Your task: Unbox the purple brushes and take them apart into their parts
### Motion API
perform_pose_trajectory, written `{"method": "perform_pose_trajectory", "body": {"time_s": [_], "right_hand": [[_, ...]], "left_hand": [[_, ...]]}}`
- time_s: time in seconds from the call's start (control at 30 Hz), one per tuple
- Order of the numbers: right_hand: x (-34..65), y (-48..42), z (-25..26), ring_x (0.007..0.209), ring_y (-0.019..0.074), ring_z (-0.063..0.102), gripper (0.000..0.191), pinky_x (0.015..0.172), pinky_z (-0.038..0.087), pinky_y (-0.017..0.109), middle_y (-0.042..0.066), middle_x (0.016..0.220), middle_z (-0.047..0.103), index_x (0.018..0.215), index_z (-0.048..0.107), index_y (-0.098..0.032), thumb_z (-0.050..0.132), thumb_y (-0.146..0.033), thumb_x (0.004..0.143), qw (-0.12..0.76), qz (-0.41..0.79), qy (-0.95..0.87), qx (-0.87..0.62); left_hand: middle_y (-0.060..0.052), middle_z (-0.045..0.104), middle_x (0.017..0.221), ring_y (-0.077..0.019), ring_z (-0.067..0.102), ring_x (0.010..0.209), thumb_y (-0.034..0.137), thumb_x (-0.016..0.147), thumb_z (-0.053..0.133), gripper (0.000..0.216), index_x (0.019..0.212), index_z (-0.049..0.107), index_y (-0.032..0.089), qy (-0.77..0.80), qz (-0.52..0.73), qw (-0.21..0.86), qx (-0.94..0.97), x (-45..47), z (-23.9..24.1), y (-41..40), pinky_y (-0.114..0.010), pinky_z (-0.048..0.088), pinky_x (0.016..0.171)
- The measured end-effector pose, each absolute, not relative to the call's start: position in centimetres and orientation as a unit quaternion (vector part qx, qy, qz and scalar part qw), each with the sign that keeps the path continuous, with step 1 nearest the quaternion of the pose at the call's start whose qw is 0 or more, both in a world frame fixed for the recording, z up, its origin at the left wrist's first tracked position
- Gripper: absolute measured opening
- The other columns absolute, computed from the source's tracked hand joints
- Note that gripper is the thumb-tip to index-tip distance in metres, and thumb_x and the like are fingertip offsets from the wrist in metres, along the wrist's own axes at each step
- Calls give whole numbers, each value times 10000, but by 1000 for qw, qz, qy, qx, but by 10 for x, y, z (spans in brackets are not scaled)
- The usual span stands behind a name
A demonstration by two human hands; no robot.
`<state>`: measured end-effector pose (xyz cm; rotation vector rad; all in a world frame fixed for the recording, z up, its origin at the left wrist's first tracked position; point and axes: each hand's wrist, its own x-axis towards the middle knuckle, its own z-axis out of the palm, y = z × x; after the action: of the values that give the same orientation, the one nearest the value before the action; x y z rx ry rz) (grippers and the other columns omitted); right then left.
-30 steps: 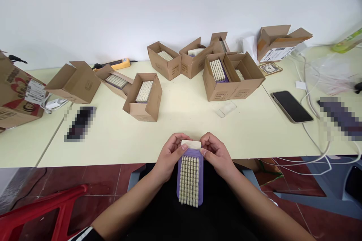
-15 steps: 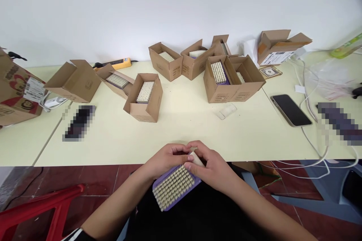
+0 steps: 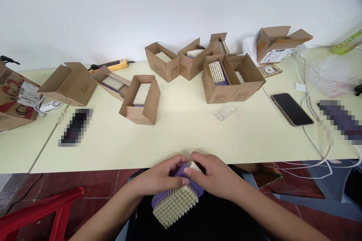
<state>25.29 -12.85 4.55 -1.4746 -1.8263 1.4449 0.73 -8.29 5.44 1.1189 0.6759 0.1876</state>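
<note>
Near the table's front edge, over my lap, my left hand (image 3: 166,175) grips a purple rack (image 3: 162,197) packed with rows of cream-coloured pegs (image 3: 175,206). Its thumb lies across the top row, and the far end of the rack tilts up. My right hand (image 3: 213,175) is closed at the rack's right end, thumb pressed on the purple edge. Under that hand shows a white piece with a green edge (image 3: 195,166), mostly hidden by the fingers; its kind cannot be made out.
Open cardboard boxes holding similar peg racks stand at mid-left (image 3: 143,99), back centre (image 3: 164,62) and right of centre (image 3: 216,79). A phone (image 3: 292,110) and white cables (image 3: 309,139) lie at right. A clear plastic piece (image 3: 224,113) lies mid-table. A red stool (image 3: 60,203) stands lower left.
Both hands and the rack have moved slightly lower. The rack has tipped, so more of the pegs' sides and its purple far end show. My left thumb has shifted onto the pegs.
</note>
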Motion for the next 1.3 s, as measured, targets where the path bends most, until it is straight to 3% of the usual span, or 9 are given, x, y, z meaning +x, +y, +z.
{"method": "perform_pose_trajectory", "body": {"time_s": [0.1, 0.2, 0.37, 0.47, 0.57, 0.7, 0.8, 1.3], "right_hand": [[255, -104, 49, 672, 153, 501, 455, 622, 318, 295, -24, 700, 571, 797, 613, -224, 637, -581, 1078, 169, 526, -672, -493], [257, -88, 50, 613, 139, 491, 501, 577, 302, 285, -29, 645, 568, 756, 670, -211, 702, -631, 1028, 133, 577, -652, -473], [248, -111, 39, 630, 157, 543, 444, 576, 317, 283, -7, 666, 657, 789, 753, -206, 737, -595, 1002, 144, 607, -620, -476], [243, -138, 31, 695, 164, 554, 438, 627, 325, 292, -2, 746, 682, 821, 719, -204, 752, -611, 981, 142, 579, -611, -521], [242, -157, 26, 723, 158, 545, 449, 661, 321, 294, -14, 793, 671, 838, 662, -213, 728, -629, 994, 142, 581, -597, -534], [244, -173, 17, 660, 137, 428, 615, 625, 255, 304, -45, 693, 500, 734, 499, -215, 659, -747, 997, 154, 579, -588, -544], [244, -186, 7, 650, 135, 398, 671, 616, 251, 303, -48, 695, 452, 735, 437, -224, 598, -827, 982, 163, 592, -575, -541], [244, -208, 2, 599, 135, 401, 713, 598, 235, 304, -32, 662, 423, 716, 388, -228, 484, -877, 995, 198, 554, -617, -523]], "left_hand": [[-2, 582, 965, -152, 522, 867, 389, 969, 803, 275, 1094, 660, 191, 325, 78, 812, 479, 16, 63, -68, -293, 440, 837], [14, 539, 895, -145, 481, 826, 380, 917, 850, 297, 983, 635, 187, 325, 72, 818, 468, 25, 63, -61, -297, 429, 813], [11, 584, 924, -158, 525, 857, 401, 825, 929, 372, 1009, 679, 197, 296, -8, 841, 453, 17, 47, -66, -298, 461, 828], [18, 588, 924, -145, 514, 847, 441, 798, 964, 416, 1028, 713, 202, 277, -71, 833, 474, 4, 42, -71, -260, 437, 795], [16, 579, 908, -137, 498, 827, 544, 889, 883, 403, 1044, 732, 205, 303, -61, 815, 490, -1, 43, -76, -242, 404, 762], [12, 571, 893, -142, 485, 811, 621, 919, 825, 441, 1031, 732, 204, 316, -66, 791, 520, -1, 44, -85, -234, 385, 712], [24, 534, 857, -133, 444, 780, 660, 941, 784, 473, 987, 697, 197, 323, -72, 775, 539, -1, 40, -93, -229, 353, 677], [21, 556, 862, -139, 460, 783, 653, 971, 745, 460, 1058, 732, 202, 333, -55, 739, 583, -2, 50, -116, -237, 359, 685]]}}
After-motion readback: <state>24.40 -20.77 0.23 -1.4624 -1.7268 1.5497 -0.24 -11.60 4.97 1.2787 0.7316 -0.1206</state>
